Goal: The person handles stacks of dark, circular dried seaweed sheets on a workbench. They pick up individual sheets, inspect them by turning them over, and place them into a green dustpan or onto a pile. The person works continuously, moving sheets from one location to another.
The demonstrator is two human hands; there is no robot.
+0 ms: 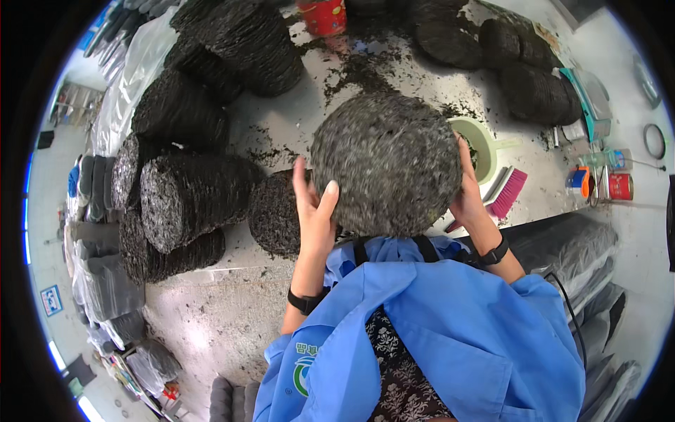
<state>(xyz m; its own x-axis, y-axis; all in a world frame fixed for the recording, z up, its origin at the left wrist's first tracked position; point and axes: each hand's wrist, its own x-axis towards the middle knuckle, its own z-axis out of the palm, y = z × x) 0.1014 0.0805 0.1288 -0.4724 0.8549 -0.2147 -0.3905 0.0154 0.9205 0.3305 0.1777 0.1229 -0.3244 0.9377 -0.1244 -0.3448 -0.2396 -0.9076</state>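
A round, dark grey-green cake of dried seaweed (387,165) is held up in front of me between both hands, slightly blurred. My left hand (314,211) is at its left edge, thumb against the rim and fingers raised behind. On the opposite edge, my right hand (467,186) grips the rim with its fingers partly hidden. Just left of the held cake, a stack of similar dark round seaweed (274,218) lies on the table. Behind my right hand sits a pale green dipper (485,133) with a handle, holding dark bits.
Long stacks of round seaweed (204,193) lie along the table's left side, with more stacks (538,95) at the far right. A red container (323,15) stands at the back. A pink-bristled brush (508,193) lies at right. Seaweed crumbs litter the pale table (218,288).
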